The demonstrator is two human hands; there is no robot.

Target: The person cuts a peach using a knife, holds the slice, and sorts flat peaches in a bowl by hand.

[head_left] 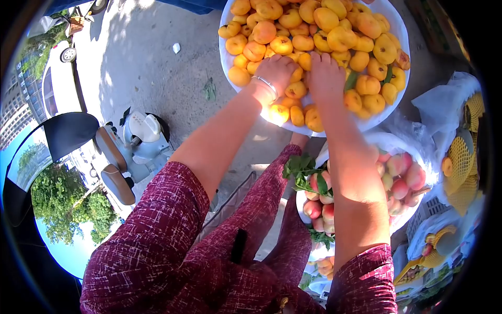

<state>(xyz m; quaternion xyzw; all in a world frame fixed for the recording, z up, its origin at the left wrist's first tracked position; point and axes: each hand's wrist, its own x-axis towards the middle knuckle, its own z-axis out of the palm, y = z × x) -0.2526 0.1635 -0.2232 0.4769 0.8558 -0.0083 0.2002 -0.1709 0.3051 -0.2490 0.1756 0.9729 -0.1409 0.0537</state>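
A large round white tray (226,60) at the top is heaped with flat yellow-orange fruit (341,38), a few green leaves among them. My left hand (277,76), with a silver bangle at the wrist, rests on the fruit at the tray's lower left, its fingers bent over the pieces. Just right of it, my right hand (326,77) lies on the fruit near the middle, fingers pointing up and slightly spread. The two hands are apart. Whether either one grips a piece is hidden beneath the fingers.
Below the tray, partly behind my right forearm, a white container (413,222) holds pink and pale fruit (400,172) and leafy sprigs (300,172). Yellow netting (463,162) and plastic bags lie at the right. A scooter (141,138) and a white car (55,83) stand at the left.
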